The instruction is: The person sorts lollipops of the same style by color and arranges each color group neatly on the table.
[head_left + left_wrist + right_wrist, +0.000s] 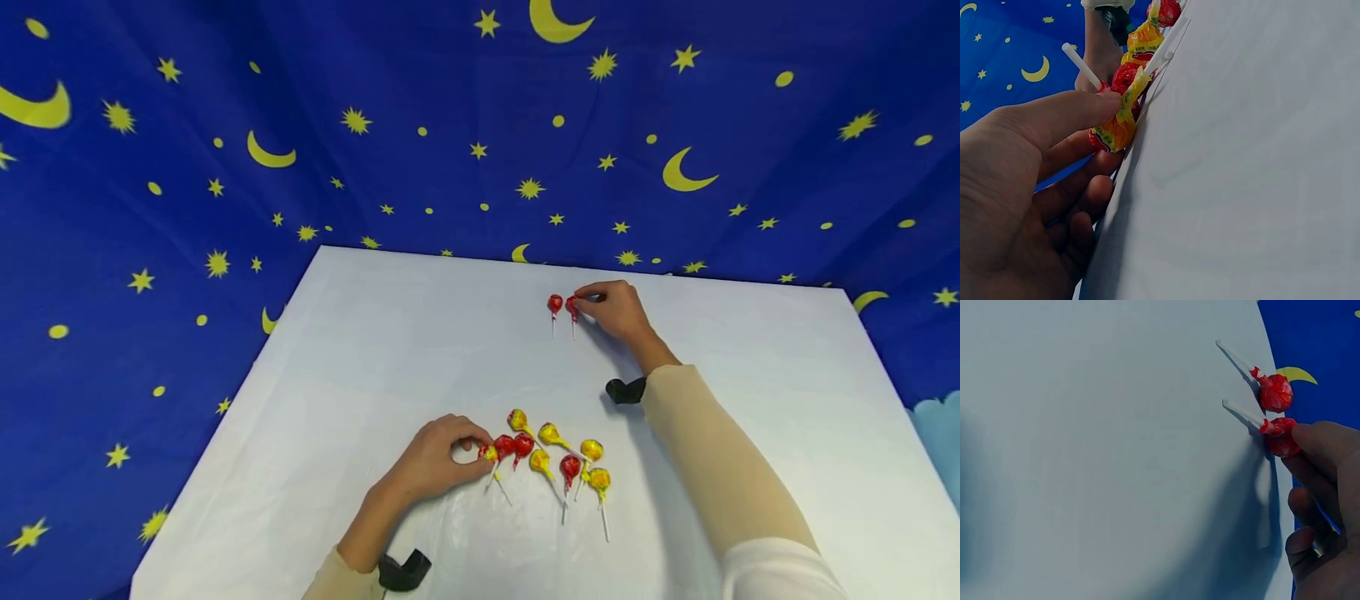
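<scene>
Near the far edge of the table, my right hand (618, 312) pinches the head of a red-wrapped lollipop (1280, 439) between thumb and fingers. Its white stick points back toward me. A second red lollipop (555, 303) lies just left of it, roughly parallel. At the left side of a loose group, my left hand (438, 457) pinches a yellow-wrapped lollipop (1119, 128) with thumb and index finger. Red lollipops (522, 445) lie right beside those fingertips, partly overlapping the held one in the left wrist view.
Several yellow lollipops (550, 433) and another red lollipop (570, 467) lie scattered to the right of my left hand, some sticks crossing. All rest on a white-covered table (375, 350). A blue cloth (450, 100) with moons and stars hangs behind and beside it.
</scene>
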`<action>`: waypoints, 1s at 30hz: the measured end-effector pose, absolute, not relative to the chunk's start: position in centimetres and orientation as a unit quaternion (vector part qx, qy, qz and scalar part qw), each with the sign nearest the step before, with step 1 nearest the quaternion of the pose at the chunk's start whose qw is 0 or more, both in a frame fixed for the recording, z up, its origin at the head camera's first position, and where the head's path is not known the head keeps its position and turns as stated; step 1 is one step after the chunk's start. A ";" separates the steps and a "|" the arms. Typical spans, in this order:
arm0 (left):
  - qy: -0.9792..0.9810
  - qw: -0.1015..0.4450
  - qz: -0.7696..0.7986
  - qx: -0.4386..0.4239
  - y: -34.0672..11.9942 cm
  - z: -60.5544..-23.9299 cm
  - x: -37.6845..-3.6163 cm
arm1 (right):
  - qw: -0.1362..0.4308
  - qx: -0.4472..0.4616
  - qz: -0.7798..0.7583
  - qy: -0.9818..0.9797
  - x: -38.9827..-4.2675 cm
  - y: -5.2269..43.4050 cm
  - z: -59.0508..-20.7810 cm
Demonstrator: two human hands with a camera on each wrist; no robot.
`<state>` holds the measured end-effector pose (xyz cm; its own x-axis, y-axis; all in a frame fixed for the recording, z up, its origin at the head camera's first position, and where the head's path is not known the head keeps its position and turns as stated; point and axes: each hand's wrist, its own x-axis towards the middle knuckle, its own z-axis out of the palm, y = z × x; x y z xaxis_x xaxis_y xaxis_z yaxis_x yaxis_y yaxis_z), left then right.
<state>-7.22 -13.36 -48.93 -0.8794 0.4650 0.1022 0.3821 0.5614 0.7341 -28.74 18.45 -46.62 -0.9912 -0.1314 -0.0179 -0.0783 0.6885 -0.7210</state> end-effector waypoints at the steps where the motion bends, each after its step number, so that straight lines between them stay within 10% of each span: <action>1: 0.882 0.051 0.403 0.239 -13.4 -49.0 -7.2 | 0.033 -0.058 -0.391 0.918 -28.8 18.3 -46.6; 30: 0.889 0.065 0.393 0.226 -13.3 -48.9 -7.4 | 0.003 -0.040 -0.414 0.909 -28.1 18.1 -47.2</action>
<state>-7.40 -13.28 -48.92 -0.8893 0.4531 0.0614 0.3505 0.5894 0.7278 -28.10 18.09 -47.24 -0.9968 -0.0757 0.0269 -0.0699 0.6533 -0.7539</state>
